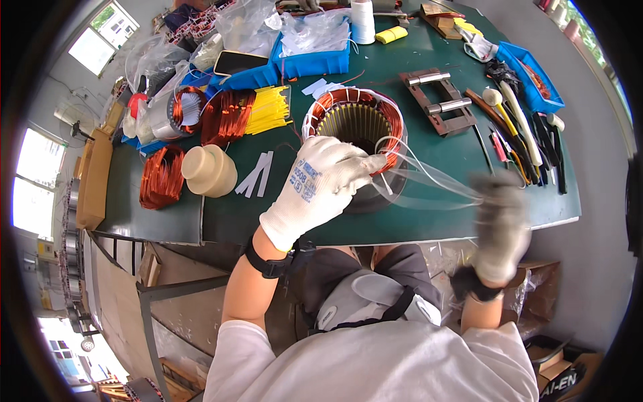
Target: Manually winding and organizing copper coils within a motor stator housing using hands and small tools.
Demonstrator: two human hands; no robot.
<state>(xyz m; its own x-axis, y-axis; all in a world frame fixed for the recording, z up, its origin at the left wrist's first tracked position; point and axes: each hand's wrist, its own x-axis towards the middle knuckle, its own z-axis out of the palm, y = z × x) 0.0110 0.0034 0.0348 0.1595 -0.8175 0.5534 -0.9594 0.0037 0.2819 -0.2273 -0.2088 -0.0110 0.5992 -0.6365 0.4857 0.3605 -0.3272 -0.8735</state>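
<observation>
A motor stator (396, 115) with orange copper windings stands on the green table in front of me, white cord laced around its upper coil. My left hand (328, 171), in a white glove, lies over its near rim, the fingers pressed together on the winding. From there white cord (429, 167) runs right in a loop and several strands, blurred in part. They meet at my right hand (499, 224), also gloved, which is off to the right near the table's front edge. Motion smears its fingers, but the cord ends in its grasp.
At left are copper coils (161, 177), a cream container (209, 171), yellow strips (269, 110) and another stator (171, 114). Blue bins (311, 63) and a white spool (362, 23) stand behind. A metal frame (439, 100), hand tools (512, 127) and a blue tray (532, 77) lie right.
</observation>
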